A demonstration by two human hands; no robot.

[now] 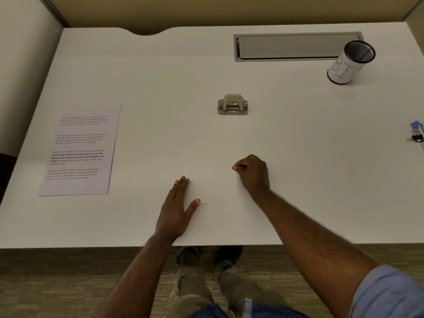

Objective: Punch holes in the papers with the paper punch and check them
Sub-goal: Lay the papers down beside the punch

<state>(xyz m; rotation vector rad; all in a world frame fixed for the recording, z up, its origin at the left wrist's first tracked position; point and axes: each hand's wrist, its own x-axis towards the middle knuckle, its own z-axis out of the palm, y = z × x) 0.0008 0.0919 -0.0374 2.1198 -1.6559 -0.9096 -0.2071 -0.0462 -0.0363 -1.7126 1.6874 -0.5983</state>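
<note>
A grey two-hole paper punch (232, 104) stands in the middle of the white desk (298, 134). In front of it lies a blank white sheet (215, 157), hard to tell from the desk, reaching down to the near edge. My left hand (176, 210) lies flat on the sheet's left side, fingers together and thumb spread. My right hand (252, 175) rests on the sheet's right side with its fingers curled in and the thumb against the fingertips; I see nothing lifted in it. A printed sheet (80, 150) lies flat at the left.
A mesh pen cup (350, 63) wrapped in white paper stands at the back right, beside a grey cable-tray lid (296, 45). Binder clips and a blue item (416, 134) sit at the right edge. Partition walls enclose the desk at the back and left.
</note>
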